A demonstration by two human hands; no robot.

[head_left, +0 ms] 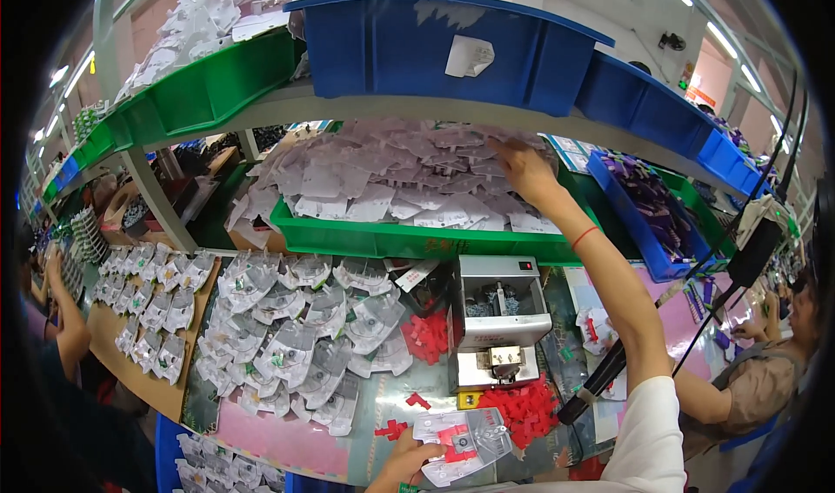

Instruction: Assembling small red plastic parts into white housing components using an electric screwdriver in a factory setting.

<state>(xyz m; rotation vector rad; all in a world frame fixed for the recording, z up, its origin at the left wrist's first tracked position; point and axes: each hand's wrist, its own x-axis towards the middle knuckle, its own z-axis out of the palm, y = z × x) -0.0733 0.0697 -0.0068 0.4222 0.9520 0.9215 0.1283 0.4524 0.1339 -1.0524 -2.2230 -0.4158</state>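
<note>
Near the lower edge my left hand (405,460) grips a white translucent plastic part (487,435) with a red piece (459,443) set on it. My right hand (526,173) is stretched out to the heap of white plastic parts (374,167) in the long green bin (365,236). Its bent fingers close on a part at the heap's right; the fingertips are partly hidden. Between the hands stands a small metal machine (497,319) with screws in its top tray. Loose red pieces (520,413) lie in front of it, with more red pieces (426,338) to its left.
Rows of finished-looking clear parts (300,354) cover the table's left. Overhead runs a shelf with a blue bin (435,49) and a green bin (209,80). At right are a blue bin of purple pieces (648,206), dark hanging cables (752,249) and a co-worker (757,380). Another person sits far left.
</note>
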